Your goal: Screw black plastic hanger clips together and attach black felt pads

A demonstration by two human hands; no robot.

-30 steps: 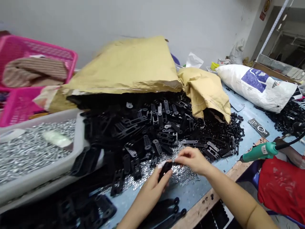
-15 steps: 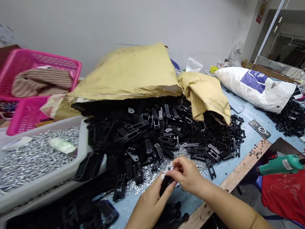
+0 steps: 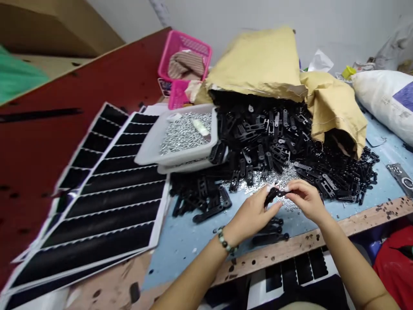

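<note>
My left hand (image 3: 253, 215), with a beaded bracelet at the wrist, is closed around a black plastic part (image 3: 271, 196). Close beside it, my right hand (image 3: 305, 200) pinches the far end of what looks like the same part; the fingers hide whether it is one piece or two. Small silver washers (image 3: 290, 206) lie scattered beneath and behind both hands. A large pile of black slotted plastic parts (image 3: 277, 146) spreads beyond them. Several assembled-looking black pieces (image 3: 271, 237) rest on the blue table (image 3: 183, 249) below my left hand.
A white bin (image 3: 153, 140) of silver screws stands left of the pile, with pink baskets (image 3: 206, 54) behind. Yellow paper sacks (image 3: 258, 60) lean over the parts. Sheets with black strips (image 3: 112, 198) lie at the left by a red board (image 3: 58, 142). A wooden edge (image 3: 309, 232) borders the table.
The view has swung left, bringing in the striped sheets and red board; the green power tool is out of sight. My hands have moved slightly apart, showing the black part between them.
</note>
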